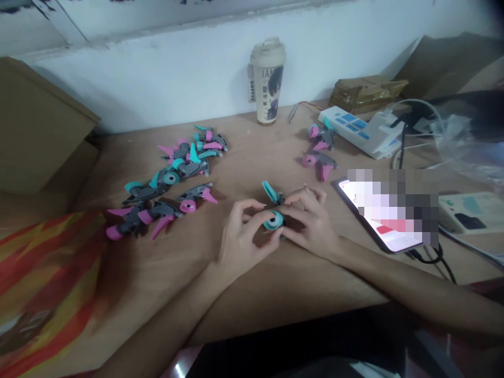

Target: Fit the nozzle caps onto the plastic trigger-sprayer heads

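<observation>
Head view: two bare hands meet over one small plastic part in the middle of a wooden table [252, 294].
Thing held: a spray trigger head [273, 210] with a gray body, a teal lever sticking up and a teal round cap facing the camera.
Left hand [244, 236]: its fingers are curled and its fingertips pinch the teal round cap from the left side.
Right hand [311, 223]: its fingers press on the gray body from the right and from behind, so the part sits squeezed between both hands.
Where the part is: just above the table top, right at the fingertips, touching both hands.
How to do it well: I think one hand should keep the gray body still while the other works the teal cap straight, not crooked, and with a soft push so the thin lever does not bend.
Left of the grip: a pile of pink and teal trigger heads [173, 178], well apart.
Behind and right of the grip: a few more trigger heads [319, 149], near.
Right of the grip: a phone [386, 220] lies flat with its screen lit.
Far behind the grip: a tall cup with a lid [268, 81] by the wall.
Writing: the cup shows a cartoon face and letters like "IAN", and a side tag that seems to say "COFFEE". The rest is too blurry to read.
Power strip [354, 128]: white with blue switches, no words I can read.
</observation>
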`<state>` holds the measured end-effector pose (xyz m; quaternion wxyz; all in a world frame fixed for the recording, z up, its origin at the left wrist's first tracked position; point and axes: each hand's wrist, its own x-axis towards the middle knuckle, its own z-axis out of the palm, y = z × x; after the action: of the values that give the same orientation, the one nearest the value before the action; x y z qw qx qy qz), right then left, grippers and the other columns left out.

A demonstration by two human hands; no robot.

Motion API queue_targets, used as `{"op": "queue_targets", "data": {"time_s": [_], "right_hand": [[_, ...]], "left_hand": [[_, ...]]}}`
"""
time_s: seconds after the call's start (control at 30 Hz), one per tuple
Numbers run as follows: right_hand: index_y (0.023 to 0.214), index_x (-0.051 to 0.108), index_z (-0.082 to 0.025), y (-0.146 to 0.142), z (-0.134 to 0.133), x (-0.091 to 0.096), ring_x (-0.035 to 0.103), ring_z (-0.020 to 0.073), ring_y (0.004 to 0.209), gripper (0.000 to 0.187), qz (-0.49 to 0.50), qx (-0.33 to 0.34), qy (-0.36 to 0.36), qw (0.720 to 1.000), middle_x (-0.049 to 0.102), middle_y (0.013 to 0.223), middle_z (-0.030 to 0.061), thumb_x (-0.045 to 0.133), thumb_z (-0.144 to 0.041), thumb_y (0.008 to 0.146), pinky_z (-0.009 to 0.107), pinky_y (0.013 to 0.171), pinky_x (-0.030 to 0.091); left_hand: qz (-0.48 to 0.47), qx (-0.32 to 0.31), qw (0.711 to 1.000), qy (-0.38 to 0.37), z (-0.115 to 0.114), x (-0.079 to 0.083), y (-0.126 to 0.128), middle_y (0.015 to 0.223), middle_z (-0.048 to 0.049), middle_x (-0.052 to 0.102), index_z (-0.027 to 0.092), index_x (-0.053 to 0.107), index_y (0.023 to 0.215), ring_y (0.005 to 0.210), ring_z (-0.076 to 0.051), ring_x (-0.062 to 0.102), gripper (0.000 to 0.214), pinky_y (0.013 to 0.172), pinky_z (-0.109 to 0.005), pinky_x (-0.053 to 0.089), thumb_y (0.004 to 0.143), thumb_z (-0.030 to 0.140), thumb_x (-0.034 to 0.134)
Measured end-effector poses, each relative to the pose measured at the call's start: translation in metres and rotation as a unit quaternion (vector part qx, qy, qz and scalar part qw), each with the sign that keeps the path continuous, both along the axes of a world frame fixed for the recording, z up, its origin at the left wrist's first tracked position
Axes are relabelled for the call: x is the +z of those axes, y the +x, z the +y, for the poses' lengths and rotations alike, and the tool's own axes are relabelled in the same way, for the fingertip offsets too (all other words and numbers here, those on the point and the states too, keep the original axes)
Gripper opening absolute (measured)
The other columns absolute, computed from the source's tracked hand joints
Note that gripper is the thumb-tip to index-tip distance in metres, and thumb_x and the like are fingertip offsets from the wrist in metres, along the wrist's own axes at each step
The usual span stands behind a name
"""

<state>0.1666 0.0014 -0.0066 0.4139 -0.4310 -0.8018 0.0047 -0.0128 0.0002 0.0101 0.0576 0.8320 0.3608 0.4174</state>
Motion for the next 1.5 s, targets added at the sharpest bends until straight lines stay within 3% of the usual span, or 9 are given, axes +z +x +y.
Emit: {"op": "queue_targets", "data": {"time_s": [0.23, 0.33, 0.5, 0.63, 0.77, 0.9, 1.1, 1.37, 1.5], "right_hand": [[0.093, 0.066, -0.021, 0.009, 0.012, -0.003, 0.053, 0.0193, 0.091, 0.026, -0.072, -0.005, -0.004, 0.997, 0.057, 0.09, 0.0042, 0.051, -0.042, 0.087, 0.045, 0.095, 0.027], [0.096, 0.067, -0.021, 0.03, 0.042, -0.003, 0.052, 0.0243, 0.099, 0.036, -0.141, -0.066, 0.018, 0.988, 0.06, 0.097, 0.0078, 0.053, -0.052, 0.083, 0.048, 0.092, 0.027], [0.088, 0.071, -0.018, 0.079, 0.111, -0.009, 0.056, 0.0242, 0.096, 0.057, -0.214, -0.137, 0.016, 0.967, 0.063, 0.092, 0.0121, 0.043, -0.066, 0.078, 0.047, 0.086, 0.031], [0.103, 0.062, -0.014, 0.091, 0.146, 0.003, 0.059, 0.0196, 0.097, 0.044, -0.242, -0.144, -0.01, 0.96, 0.061, 0.103, 0.0083, 0.034, -0.046, 0.093, 0.041, 0.085, 0.044], [0.112, 0.056, -0.015, 0.045, 0.157, 0.042, 0.059, 0.0174, 0.098, 0.032, -0.268, -0.075, -0.042, 0.959, 0.058, 0.111, 0.0068, 0.038, -0.035, 0.095, 0.038, 0.083, 0.049], [0.101, 0.065, -0.019, -0.053, 0.147, 0.079, 0.062, 0.0178, 0.084, 0.035, -0.26, 0.028, -0.033, 0.965, 0.066, 0.09, 0.0041, 0.051, -0.047, 0.086, 0.033, 0.077, 0.047], [0.108, 0.064, -0.014, -0.183, 0.133, 0.072, 0.05, 0.0298, 0.108, 0.039, -0.234, 0.107, 0.003, 0.966, 0.06, 0.111, 0.0158, 0.061, -0.042, 0.081, 0.045, 0.091, 0.033], [0.1, 0.067, -0.009, -0.217, 0.153, 0.04, 0.037, 0.0337, 0.123, 0.033, -0.178, 0.156, -0.028, 0.971, 0.05, 0.127, 0.0211, 0.07, -0.029, 0.074, 0.05, 0.103, 0.018], [0.107, 0.063, -0.014, -0.205, 0.151, 0.053, 0.053, 0.0263, 0.11, 0.034, -0.113, 0.163, -0.076, 0.977, 0.06, 0.116, 0.0143, 0.063, -0.035, 0.08, 0.046, 0.095, 0.035]], "left_hand": [[0.043, -0.008, 0.999, -0.032, 0.004, -0.005, -0.002, 0.11, -0.0084, 0.05, 0.021, 0.059, 0.104, 0.101, -0.02, 0.056, 0.023, 0.079, -0.034, 0.053, 0.082, 0.024, 0.06], [0.042, 0.01, 0.997, -0.057, 0.005, -0.009, -0.004, 0.113, -0.0089, 0.049, 0.022, 0.054, 0.117, 0.1, -0.019, 0.056, 0.032, 0.083, -0.035, 0.053, 0.085, 0.027, 0.057], [0.012, 0.05, 0.996, -0.079, 0.004, -0.013, -0.005, 0.106, -0.0072, 0.051, 0.02, 0.057, 0.103, 0.09, -0.016, 0.059, 0.018, 0.076, -0.032, 0.056, 0.086, 0.023, 0.053], [0.023, 0.064, 0.991, -0.116, 0.001, -0.015, -0.003, 0.105, -0.0063, 0.051, 0.019, 0.058, 0.101, 0.077, -0.013, 0.06, 0.018, 0.071, -0.03, 0.056, 0.085, 0.021, 0.053], [0.037, 0.063, 0.988, -0.138, -0.002, -0.015, -0.002, 0.103, -0.0058, 0.052, 0.019, 0.058, 0.102, 0.077, -0.014, 0.06, 0.018, 0.073, -0.031, 0.056, 0.084, 0.021, 0.053], [0.044, 0.051, 0.988, -0.14, -0.004, -0.016, -0.002, 0.101, -0.0055, 0.054, 0.019, 0.058, 0.1, 0.082, -0.016, 0.061, 0.017, 0.075, -0.032, 0.056, 0.084, 0.02, 0.053], [0.071, 0.043, 0.987, -0.139, -0.005, -0.02, -0.002, 0.101, -0.0082, 0.055, 0.017, 0.056, 0.101, 0.092, -0.021, 0.06, 0.018, 0.08, -0.035, 0.055, 0.084, 0.021, 0.052], [0.114, 0.056, 0.975, -0.184, -0.004, -0.023, -0.003, 0.101, -0.0095, 0.055, 0.015, 0.058, 0.096, 0.091, -0.023, 0.06, 0.017, 0.078, -0.036, 0.055, 0.084, 0.024, 0.05], [0.091, 0.042, 0.977, -0.19, -0.004, -0.019, -0.003, 0.105, -0.0078, 0.055, 0.017, 0.058, 0.099, 0.094, -0.02, 0.058, 0.018, 0.082, -0.033, 0.054, 0.084, 0.022, 0.05]]}}
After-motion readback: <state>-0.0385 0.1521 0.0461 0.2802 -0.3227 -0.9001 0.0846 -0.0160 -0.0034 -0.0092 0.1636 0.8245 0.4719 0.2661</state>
